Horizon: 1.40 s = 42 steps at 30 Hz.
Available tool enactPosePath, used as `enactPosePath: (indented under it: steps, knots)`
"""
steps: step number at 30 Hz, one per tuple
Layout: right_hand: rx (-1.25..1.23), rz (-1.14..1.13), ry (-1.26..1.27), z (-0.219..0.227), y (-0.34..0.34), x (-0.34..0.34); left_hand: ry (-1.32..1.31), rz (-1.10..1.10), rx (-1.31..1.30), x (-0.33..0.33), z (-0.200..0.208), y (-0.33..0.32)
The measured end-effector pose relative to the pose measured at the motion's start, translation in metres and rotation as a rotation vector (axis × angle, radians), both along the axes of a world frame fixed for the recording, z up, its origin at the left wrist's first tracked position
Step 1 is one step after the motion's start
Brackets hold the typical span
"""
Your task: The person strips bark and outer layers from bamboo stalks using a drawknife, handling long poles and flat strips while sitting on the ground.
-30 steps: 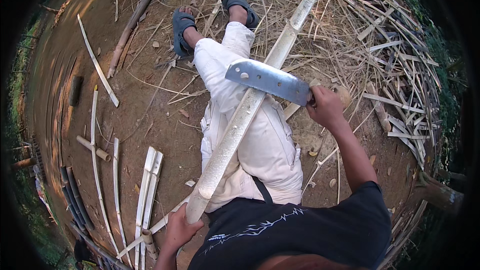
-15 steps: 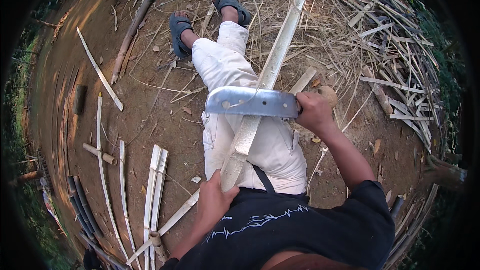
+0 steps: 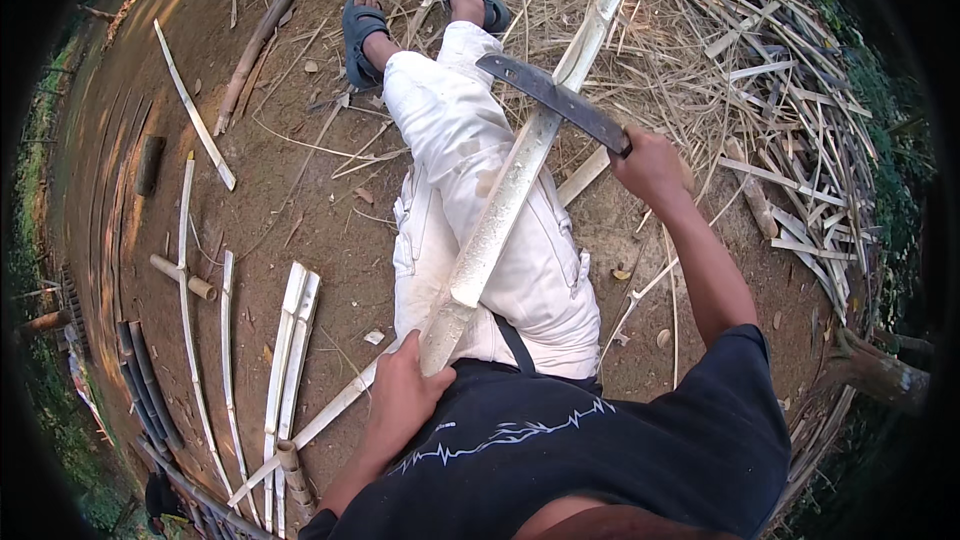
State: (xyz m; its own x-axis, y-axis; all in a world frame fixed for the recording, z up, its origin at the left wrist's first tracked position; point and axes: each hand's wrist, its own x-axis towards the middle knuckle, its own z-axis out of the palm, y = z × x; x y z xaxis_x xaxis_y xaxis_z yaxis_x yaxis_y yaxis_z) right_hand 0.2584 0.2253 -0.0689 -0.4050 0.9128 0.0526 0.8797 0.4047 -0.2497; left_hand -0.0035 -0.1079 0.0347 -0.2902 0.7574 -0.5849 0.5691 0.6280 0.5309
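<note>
A long split bamboo strip point(image 3: 505, 202), pale inner face up, runs slantwise from my waist across my thighs and out past my knees. Its near end is gripped by my left hand point(image 3: 404, 392), thumb on top, close against my shirt. My right hand point(image 3: 648, 168) is wrapped round the handle of a machete point(image 3: 545, 90); the handle itself is mostly covered by my fingers. The broad dark blade lies across the strip beyond my knees, touching or just over it, and a thin sliver seems to lift at the blade.
Thin bamboo shavings point(image 3: 560, 0) litter the ground ahead, with a heap of split strips point(image 3: 800, 140) on the right. At the left lie several pale bamboo slats point(image 3: 290, 350), a short bamboo tube point(image 3: 184, 278), dark poles point(image 3: 150, 390) and a long pole point(image 3: 270, 30).
The machete has moved away from me along the strip, toward its far end, and its blade has tilted so it looks darker and narrower. My left hand stays on the near end.
</note>
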Motion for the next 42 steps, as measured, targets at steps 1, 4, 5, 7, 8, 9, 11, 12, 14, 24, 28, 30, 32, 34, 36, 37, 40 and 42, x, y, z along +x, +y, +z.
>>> enactPosePath:
  steps: [1,4,5,7,8,9,11,12,14,24,28,30,32,34,36,37,40,42]
  knots:
    - [-0.082,0.039,-0.022,0.011,-0.017,-0.016,0.0,0.023,0.029,-0.006,0.0,0.0]
    - [0.102,0.553,0.176,0.018,-0.065,-0.035,-0.072,0.064,0.047,-0.003,0.007,0.004]
    - [0.145,0.599,0.141,0.015,-0.056,-0.034,-0.071,0.036,-0.017,-0.001,0.01,-0.001]
    - [0.104,0.373,0.073,-0.006,-0.015,-0.022,-0.084,0.04,-0.028,-0.001,0.012,-0.014]
    - [0.023,0.096,0.033,-0.021,0.021,-0.01,-0.092,0.031,-0.035,-0.004,0.013,-0.017]
    - [0.035,0.019,-0.022,-0.025,0.05,-0.002,-0.135,0.087,-0.018,-0.004,0.017,-0.013]
    - [0.033,-0.043,-0.06,-0.02,0.063,-0.004,-0.088,0.078,-0.066,-0.009,0.015,-0.005]
    - [0.015,-0.034,-0.039,-0.017,0.048,-0.014,-0.062,0.079,-0.082,-0.014,0.012,0.001]
    - [0.014,0.11,0.013,-0.004,0.011,-0.031,-0.106,0.093,-0.059,-0.024,0.007,-0.005]
    - [0.061,-0.063,-0.068,-0.031,0.112,0.01,-0.042,0.09,-0.079,-0.013,0.013,-0.008]
    - [0.114,0.291,0.039,-0.028,0.057,-0.011,-0.11,0.121,-0.093,-0.025,0.01,-0.013]
    - [0.167,0.434,0.027,-0.037,0.077,-0.005,-0.095,0.117,-0.142,-0.017,0.004,-0.021]
    - [0.078,0.21,-0.073,-0.049,0.115,0.01,-0.098,0.095,-0.146,-0.024,0.005,-0.033]
    - [-0.081,-0.163,-0.198,-0.027,0.168,0.013,-0.061,0.11,-0.199,-0.023,0.01,-0.028]
    - [-0.038,-0.187,-0.146,-0.039,0.151,-0.001,0.062,0.071,-0.177,-0.019,0.003,-0.018]
    - [-0.021,-0.1,-0.103,-0.029,0.138,-0.013,0.075,0.11,-0.193,-0.021,0.013,-0.003]
    - [0.0,0.38,-0.085,-0.021,0.078,-0.034,-0.069,0.133,-0.139,-0.03,0.003,-0.016]
    - [0.027,0.393,-0.111,-0.028,0.089,-0.033,-0.075,0.117,-0.133,-0.021,0.004,-0.022]
